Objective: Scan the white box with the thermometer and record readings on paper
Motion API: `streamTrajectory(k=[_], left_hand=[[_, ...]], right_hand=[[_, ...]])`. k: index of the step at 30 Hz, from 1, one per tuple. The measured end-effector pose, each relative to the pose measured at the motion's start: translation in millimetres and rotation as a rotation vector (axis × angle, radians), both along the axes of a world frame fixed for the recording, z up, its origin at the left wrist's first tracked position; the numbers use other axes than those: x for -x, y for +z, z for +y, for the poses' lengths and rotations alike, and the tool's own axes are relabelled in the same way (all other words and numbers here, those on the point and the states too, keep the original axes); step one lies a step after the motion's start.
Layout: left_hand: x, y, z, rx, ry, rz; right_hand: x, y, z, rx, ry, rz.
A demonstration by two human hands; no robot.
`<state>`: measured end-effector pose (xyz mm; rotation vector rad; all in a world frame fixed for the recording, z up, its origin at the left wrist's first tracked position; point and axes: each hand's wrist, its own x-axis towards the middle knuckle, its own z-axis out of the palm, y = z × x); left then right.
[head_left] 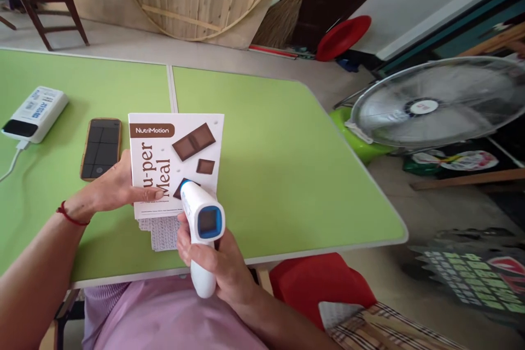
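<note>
At a green table [295,175], a person's left hand [109,188] grips a white NutriMotion box [192,172] by its left edge, thumb in front; the right hand [227,265] clasps a thermometer gun [202,243] before the box's lower right.

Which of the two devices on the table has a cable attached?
The white power bank at far left: a cable meets its end; the dark phone shows none.
</note>
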<state>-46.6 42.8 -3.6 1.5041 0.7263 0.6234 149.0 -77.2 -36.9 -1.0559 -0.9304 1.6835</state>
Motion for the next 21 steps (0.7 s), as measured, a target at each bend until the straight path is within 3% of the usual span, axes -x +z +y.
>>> streamTrajectory(k=[6,21], left_hand=[[0.8,-1.3,0.7,-0.005,-0.016,0.003],[0.1,0.4,1.7,-0.045,-0.002,0.023]], right_hand=[[2.6,2.1,-0.1,0.102,0.047,0.1],[4.9,2.8,0.3,0.088,0.044,0.096]])
